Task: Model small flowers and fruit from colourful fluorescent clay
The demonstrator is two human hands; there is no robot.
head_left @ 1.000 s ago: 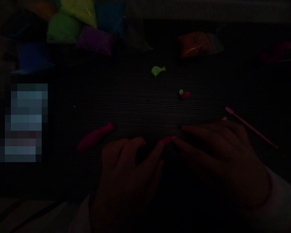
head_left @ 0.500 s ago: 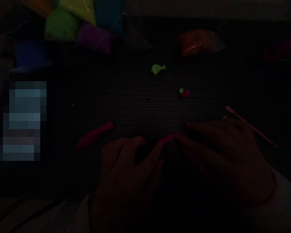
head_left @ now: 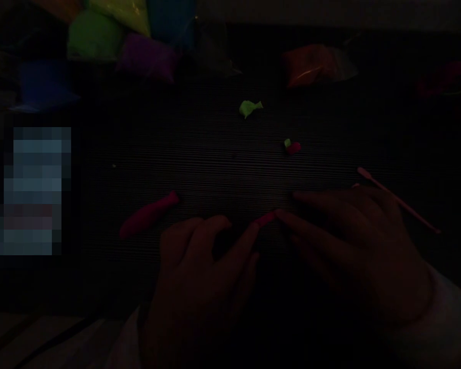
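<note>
The scene is very dark. Between my hands lies a short pink strip of modelling clay (head_left: 267,219). My left hand (head_left: 203,271) has its other fingers curled, with one fingertip on the strip's left end. My right hand (head_left: 357,246) meets the right end with a fingertip, while another finger reaches out above it. The undersides of both hands are hidden. Left of my left hand rests a longer, tapered pink clay roll (head_left: 148,215). A pink modelling tool (head_left: 401,202) lies slantwise beyond my right hand, partly covered by it.
Ahead on the dark table (head_left: 200,164) are a green clay scrap (head_left: 249,108) and a small green and pink clay bit (head_left: 292,147). An orange clay packet (head_left: 309,65) sits farther back. Several coloured packets, one purple (head_left: 148,57), crowd the back left. A pixelated patch covers something at left.
The view has shifted slightly. Both hands stay at the pink strip with almost no visible movement.
</note>
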